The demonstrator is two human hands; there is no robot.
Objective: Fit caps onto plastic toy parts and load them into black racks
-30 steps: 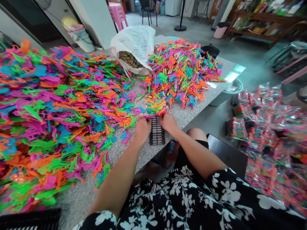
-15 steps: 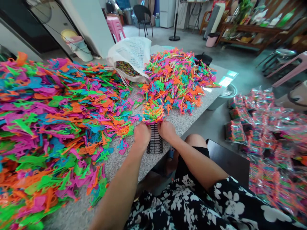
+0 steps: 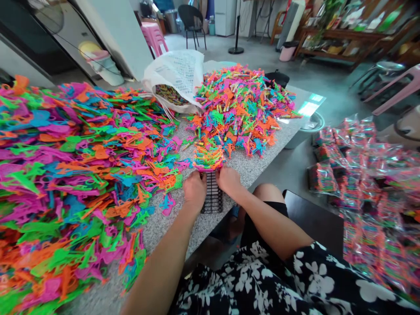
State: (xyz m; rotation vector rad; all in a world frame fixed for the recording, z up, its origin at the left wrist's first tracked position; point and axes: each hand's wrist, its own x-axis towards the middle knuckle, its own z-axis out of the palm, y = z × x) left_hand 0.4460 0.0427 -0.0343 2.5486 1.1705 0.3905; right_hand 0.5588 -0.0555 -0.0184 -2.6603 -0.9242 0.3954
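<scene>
A narrow black wire rack [image 3: 212, 197] lies on the speckled stone tabletop, with its near end bare. In its far part stands a tight row of small flat plastic toy pieces [image 3: 209, 156] in orange, green, pink and blue. My left hand [image 3: 194, 189] is closed at the left end of the row's nearest piece, fingers curled by the rack's side. At the right end of the same piece, my right hand [image 3: 229, 180] is closed too, thumb and fingers pinched. The fingertips of both hands are partly hidden.
A huge heap of loose toy pieces [image 3: 82, 166] covers the left tabletop. Behind the rack, another mixed pile [image 3: 243, 105] sits beside a white sack [image 3: 179, 74]. Packed clear bags [image 3: 357, 175] lie at the right, and a bucket [image 3: 308, 131] stands below the table edge.
The view has shifted slightly. Both hands stay at the near end of the row, and its front edge appears a little closer to me.
</scene>
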